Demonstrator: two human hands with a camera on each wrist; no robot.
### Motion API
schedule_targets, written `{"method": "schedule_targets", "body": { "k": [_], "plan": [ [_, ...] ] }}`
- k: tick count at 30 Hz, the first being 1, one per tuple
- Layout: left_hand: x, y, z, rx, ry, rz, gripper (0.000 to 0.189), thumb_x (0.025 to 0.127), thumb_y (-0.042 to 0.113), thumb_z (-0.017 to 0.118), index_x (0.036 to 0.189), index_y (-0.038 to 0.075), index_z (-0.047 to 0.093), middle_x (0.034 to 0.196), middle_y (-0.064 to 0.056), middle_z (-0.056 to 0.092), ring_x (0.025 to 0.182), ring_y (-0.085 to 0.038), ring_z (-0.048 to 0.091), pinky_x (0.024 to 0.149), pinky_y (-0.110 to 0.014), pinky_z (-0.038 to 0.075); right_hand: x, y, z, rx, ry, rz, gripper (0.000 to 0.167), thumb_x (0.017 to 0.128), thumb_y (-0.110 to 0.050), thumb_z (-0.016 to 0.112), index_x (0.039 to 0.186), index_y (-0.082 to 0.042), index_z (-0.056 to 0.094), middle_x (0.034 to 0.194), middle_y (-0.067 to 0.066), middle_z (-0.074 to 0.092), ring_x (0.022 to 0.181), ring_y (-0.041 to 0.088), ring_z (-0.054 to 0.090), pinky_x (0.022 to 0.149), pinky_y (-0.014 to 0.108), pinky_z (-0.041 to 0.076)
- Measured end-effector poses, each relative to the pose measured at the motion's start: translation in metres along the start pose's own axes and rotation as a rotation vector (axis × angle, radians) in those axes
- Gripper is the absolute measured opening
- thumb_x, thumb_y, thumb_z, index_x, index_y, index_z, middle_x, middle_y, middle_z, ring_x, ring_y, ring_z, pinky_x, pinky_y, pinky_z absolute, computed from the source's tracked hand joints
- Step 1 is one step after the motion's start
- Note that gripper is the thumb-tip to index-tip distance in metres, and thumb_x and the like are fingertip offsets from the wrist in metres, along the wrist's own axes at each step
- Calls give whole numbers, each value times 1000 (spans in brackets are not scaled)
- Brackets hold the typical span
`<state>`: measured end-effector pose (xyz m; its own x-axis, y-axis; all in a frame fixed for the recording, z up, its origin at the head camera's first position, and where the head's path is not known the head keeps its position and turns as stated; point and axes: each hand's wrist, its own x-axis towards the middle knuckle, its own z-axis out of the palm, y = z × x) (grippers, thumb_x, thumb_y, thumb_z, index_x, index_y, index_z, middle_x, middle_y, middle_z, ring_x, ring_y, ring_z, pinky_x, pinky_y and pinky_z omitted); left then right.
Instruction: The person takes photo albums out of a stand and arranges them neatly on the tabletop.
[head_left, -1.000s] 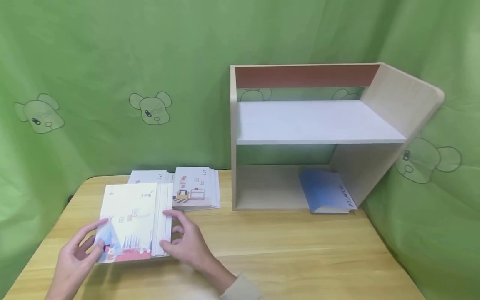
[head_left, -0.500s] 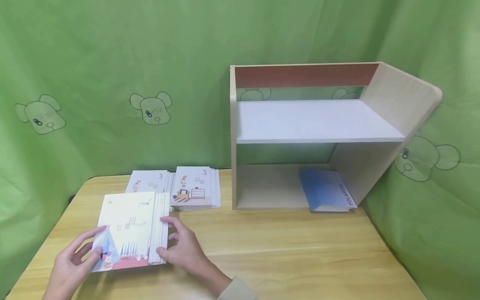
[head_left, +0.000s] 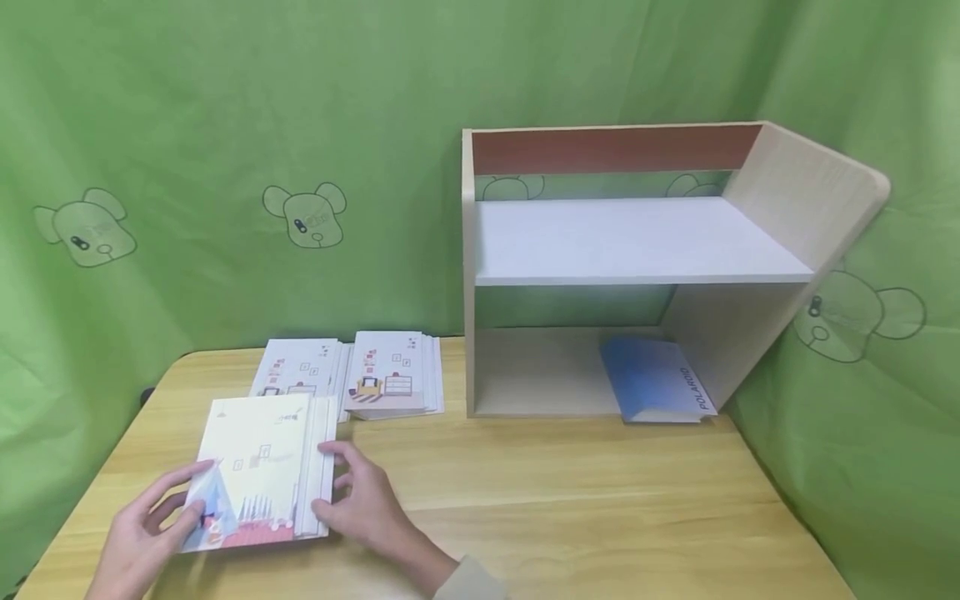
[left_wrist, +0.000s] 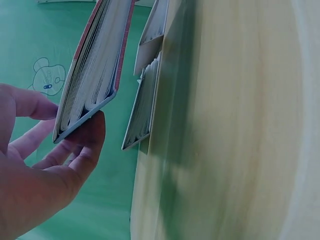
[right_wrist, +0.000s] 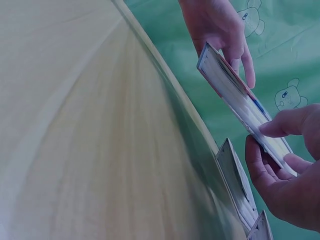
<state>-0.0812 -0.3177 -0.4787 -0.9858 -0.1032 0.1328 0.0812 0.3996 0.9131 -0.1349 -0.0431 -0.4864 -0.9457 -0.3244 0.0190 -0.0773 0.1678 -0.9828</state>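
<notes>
"So, far over on the left?"

"Left hand (head_left: pixel 138 533), pinching the white book (head_left: pixel 262 479) by its left edge, near the bottom corner with the blue tent picture (head_left: pixel 212 508). Thumb and fingers only as far apart as the book is thick."

"And the book?"

"Right between both hands, up off the table (head_left: pixel 570 500), front cover facing up."

"Behind it?"

"One partly hidden book (head_left: pixel 300 367), then one more back book (head_left: pixel 386 371) just beside, both lying on the table."

"Next?"

"Right hand (head_left: pixel 367 500), pinching the right edge, lower half, just as snug."

"Last, far right?"

"Wooden shelf (head_left: pixel 637 242), with a blue book (head_left: pixel 652 379) lying down low, near the right wall."
</notes>
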Motion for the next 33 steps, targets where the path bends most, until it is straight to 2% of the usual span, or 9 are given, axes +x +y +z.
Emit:
{"method": "schedule_targets", "body": {
  "k": [6,11,18,21,25,33],
  "plan": [
    [-2,-5,0,68,-19,-24,47,98,1,67,143,6,57,130,36,48,103,14,58,77,-12,55,0,3,2,-38,2,19,68,75,3,81,135,-22,61,120,-4,61,91,4,60,66,16,56],
    [-4,-8,-4,118,-3,-71,47,99,6,67,144,10,58,126,39,45,101,18,56,76,-11,54,2,3,5,-45,-16,3,66,75,3,81,134,-19,61,114,-6,62,89,2,59,66,16,55],
    [-6,-13,-4,117,-26,-139,47,100,12,68,146,10,57,121,43,43,100,17,57,74,-18,58,4,8,12,-67,-15,51,66,75,3,82,134,-18,61,104,-11,61,81,0,58,63,17,55],
    [-5,-15,-4,139,-39,-167,48,100,14,68,146,10,57,119,45,42,98,18,56,74,-16,56,4,10,14,-67,-18,68,66,75,4,82,134,-17,61,102,-11,62,78,0,59,62,17,55],
    [0,-16,-2,188,-59,-185,48,99,16,69,145,7,57,123,34,45,97,18,54,76,-11,52,5,13,12,-80,-14,79,66,75,5,82,134,-14,61,101,-10,64,76,1,59,63,16,55],
    [3,-16,-1,251,-65,-171,47,99,13,68,143,1,56,141,-4,52,95,19,52,77,-10,50,7,15,10,-103,-32,60,65,76,4,82,135,-12,59,100,-9,64,77,1,61,67,15,54]
  ]
}}
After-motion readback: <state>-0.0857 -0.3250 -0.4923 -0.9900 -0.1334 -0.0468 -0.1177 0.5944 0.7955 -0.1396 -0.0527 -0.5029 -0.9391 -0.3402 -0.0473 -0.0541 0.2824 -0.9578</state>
